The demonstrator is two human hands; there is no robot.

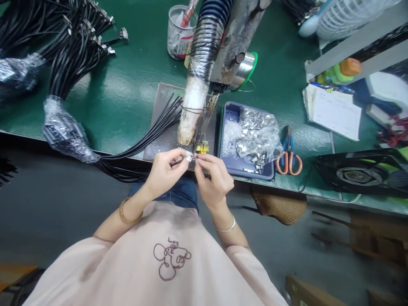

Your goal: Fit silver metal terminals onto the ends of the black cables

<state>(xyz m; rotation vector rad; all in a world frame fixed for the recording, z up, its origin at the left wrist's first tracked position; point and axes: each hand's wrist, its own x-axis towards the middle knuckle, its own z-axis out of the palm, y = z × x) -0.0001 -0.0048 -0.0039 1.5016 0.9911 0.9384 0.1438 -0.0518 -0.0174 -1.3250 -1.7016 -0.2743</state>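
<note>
Pinched in the fingers of my left hand (167,170) is the end of a black cable (176,162), with something white at the fingertips. My right hand (215,176) pinches a small metal connector (194,157) against that cable end; its exact shape is too small to make out. Both hands meet at the bench edge, just below a soldering tip and a yellow piece (202,147). More black cables (149,136) run from a plastic-wrapped bundle (65,131) on the left onto a dark board (162,91) behind my hands.
A fume hose (196,93) hangs over the board beside a solder spool (244,72). To the right stand a blue tray (231,168) with bagged metal connectors (258,131), orange-handled pliers (289,157) and a black fan (360,174). A cup (178,40) stands behind; finished-looking cable bundles (76,55) lie left.
</note>
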